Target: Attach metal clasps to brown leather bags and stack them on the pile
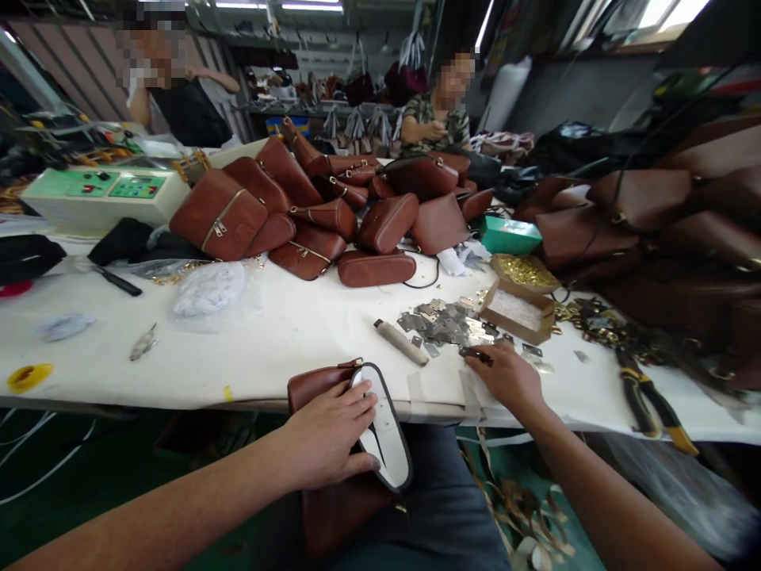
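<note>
A brown leather handbag (321,385) leans across my lap at the table's front edge, its oval end toward me showing a white panel (389,420) with a dark rim and a slit. My left hand (336,432) lies on this panel, fingers stretched out flat and thumb near the slit. Over the table, my right hand (508,377) is closed, with a small dark piece (480,356) at its fingertips; its exact kind is unclear. Just beyond lies a heap of small metal plates (437,321). Left of the heap is a grey-beige rod (401,342) with a dark end.
Brown bags (380,226) are piled at the back, more at right (594,230). Small boxes (517,309) hold fittings. Pliers (651,400) overhang the right front edge. A machine (107,198), a knife (119,281) and yellow tape (29,378) are left. Two people (437,119) (190,111) are beyond.
</note>
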The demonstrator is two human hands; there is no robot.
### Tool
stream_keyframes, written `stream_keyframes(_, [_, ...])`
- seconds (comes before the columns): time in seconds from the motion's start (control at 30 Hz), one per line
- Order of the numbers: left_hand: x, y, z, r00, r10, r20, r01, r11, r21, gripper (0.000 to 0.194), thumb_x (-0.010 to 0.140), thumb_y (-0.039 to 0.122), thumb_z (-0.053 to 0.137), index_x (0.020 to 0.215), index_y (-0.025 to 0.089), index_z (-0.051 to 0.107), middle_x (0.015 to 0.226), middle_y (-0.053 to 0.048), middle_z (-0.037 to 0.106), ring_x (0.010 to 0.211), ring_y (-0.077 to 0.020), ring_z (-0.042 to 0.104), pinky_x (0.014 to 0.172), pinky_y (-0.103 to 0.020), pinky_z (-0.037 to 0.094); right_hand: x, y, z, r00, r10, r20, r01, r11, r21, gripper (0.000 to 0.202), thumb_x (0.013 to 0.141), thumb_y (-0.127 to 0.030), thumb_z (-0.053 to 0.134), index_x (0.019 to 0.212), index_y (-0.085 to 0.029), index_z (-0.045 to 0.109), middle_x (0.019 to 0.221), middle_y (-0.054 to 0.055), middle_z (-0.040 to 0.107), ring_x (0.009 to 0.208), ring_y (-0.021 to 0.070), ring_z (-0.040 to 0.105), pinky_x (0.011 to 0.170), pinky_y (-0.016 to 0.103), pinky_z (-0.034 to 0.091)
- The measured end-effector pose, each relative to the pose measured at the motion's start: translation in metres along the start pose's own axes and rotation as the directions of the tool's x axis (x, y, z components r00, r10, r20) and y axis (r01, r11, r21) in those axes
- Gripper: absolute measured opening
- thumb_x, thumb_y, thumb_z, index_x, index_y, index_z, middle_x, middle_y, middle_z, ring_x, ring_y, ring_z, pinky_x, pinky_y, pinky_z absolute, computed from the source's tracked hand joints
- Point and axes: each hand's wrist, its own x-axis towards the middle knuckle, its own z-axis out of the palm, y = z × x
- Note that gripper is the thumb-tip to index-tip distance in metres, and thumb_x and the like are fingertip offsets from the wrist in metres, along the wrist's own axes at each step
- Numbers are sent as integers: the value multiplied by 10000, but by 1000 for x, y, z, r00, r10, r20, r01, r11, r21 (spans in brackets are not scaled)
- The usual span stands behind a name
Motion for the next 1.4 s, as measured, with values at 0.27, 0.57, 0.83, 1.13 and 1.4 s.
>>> stream_keyframes(0.27, [2, -2, 1, 1000, 14, -26, -14, 1000, 17, 752, 986, 697, 468, 1441, 111, 590, 1591, -122, 493, 1551, -319, 339, 1263, -479, 246, 7, 17, 8, 992, 58, -116, -27, 967, 255, 361, 862, -511, 612, 1031, -273, 825, 1119, 46, 780, 995, 281, 693, 862, 395, 492])
stream_keyframes(0.57, [0, -1, -5, 999, 38, -38, -35, 996, 78, 738, 991, 675, 481, 1420, 88, 606, 1542, -141, 548, 1520, -321, 381, 1231, -465, 293, -73, -85, -12, 960, -26, 279, -229, 499, 836, 483, 803, -534, 785, 1144, -198, 716, 757, 14, 659, 628, 149, 548, 564, 268, 405])
stream_keyframes(0.83, [2, -3, -2, 997, 56, -59, -49, 991, 125, 735, 986, 689, 477, 1377, 84, 627, 1490, -142, 597, 1490, -314, 406, 1210, -435, 299, -107, -138, 31, 899, -200, 390, -163, 673, 721, 398, 860, -440, 676, 1167, -194, 734, 804, 20, 689, 712, 179, 619, 648, 292, 472])
stream_keyframes(1.13, [1, -4, 1, 994, 63, -91, -52, 992, 116, 731, 982, 691, 477, 1350, 83, 647, 1445, -154, 629, 1476, -316, 408, 1217, -448, 282, -105, -143, 25, 890, -190, 415, -123, 776, 619, 332, 867, -430, 640, 1107, -214, 716, 684, -7, 643, 620, 186, 587, 567, 290, 420])
stream_keyframes(1.4, [1, -4, -2, 996, 70, -50, -63, 989, 132, 717, 989, 679, 469, 1445, 133, 561, 1469, -159, 598, 1473, -338, 412, 1197, -455, 297, -99, -139, 27, 887, -247, 390, 37, 880, 473, 278, 911, -444, 610, 1110, -282, 718, 697, -25, 651, 644, 183, 612, 606, 302, 390])
